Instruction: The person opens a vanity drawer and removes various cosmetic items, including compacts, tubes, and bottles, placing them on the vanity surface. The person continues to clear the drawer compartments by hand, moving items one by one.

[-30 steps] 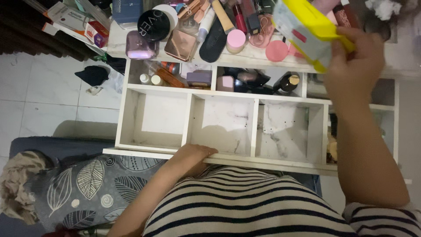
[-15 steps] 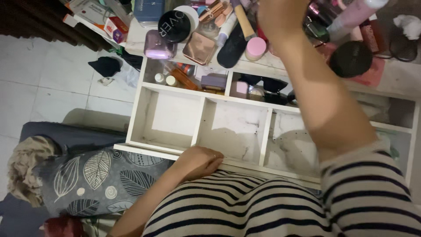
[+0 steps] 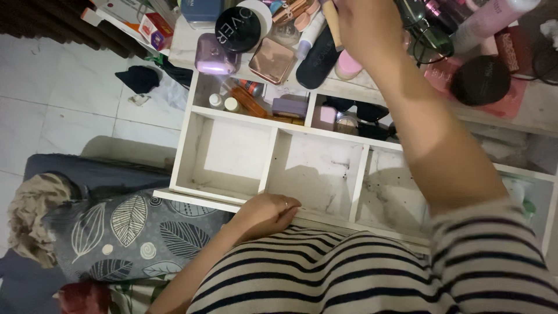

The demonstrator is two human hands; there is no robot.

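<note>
The drawer (image 3: 273,168) is pulled out below the tabletop (image 3: 540,110), and everything here is placed against it. Left of the drawer, on the floor side, a leaf-print cushion (image 3: 128,232) lies near its front corner. The left hand (image 3: 264,214) rests on the drawer's front rail, fingers curled loosely over the edge and holding nothing else; a ring shows on one finger. The drawer's three front compartments hold nothing, while the back row holds small bottles (image 3: 224,103) and dark compacts.

Beyond the drawer's back edge, the tabletop is crowded: a lilac case (image 3: 214,61), a black round lid (image 3: 237,29), a rose-gold compact (image 3: 272,60), a dark oval case (image 3: 318,58) and a pink jar (image 3: 349,67). The right hand (image 3: 366,26) is above the drawer's back row, reaching among these, its fingers closed round a tan tube (image 3: 331,23), though the grip is partly out of frame and I cannot tell how firm it is.

That tube looks light, stiff and smooth, so likely slippery; it would best be pinched mid-barrel, not by the cap. Its neighbours stand close and could topple.
</note>
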